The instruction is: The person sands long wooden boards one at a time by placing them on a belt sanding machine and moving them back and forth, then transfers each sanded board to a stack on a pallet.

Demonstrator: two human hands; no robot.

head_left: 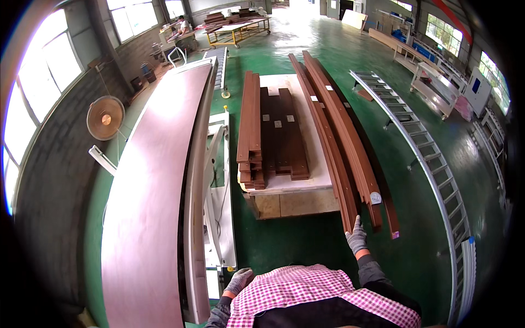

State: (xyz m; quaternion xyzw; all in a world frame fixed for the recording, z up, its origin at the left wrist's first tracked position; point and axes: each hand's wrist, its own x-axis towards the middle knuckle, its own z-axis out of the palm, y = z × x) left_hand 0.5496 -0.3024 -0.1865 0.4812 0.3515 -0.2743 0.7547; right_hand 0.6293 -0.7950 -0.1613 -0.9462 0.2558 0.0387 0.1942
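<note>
My right hand (357,239), in a grey glove, is at the near end of a long brown board (334,158). Its fingers lie along the board's right side and the thumb is on the left. Beside that board run more long brown boards (350,136), one with a round pale sticker at its end. My left hand (239,281), gloved too, is low by my body, close to the long pinkish worktop (153,180). Its fingers are partly spread, and nothing shows in them.
Shorter brown boards (251,120) and dark panels (284,136) are stacked on a pale low platform (279,205). A metal roller conveyor (421,147) curves along the right. White framework (221,202) stands beside the worktop. Another person (183,26) is far back left.
</note>
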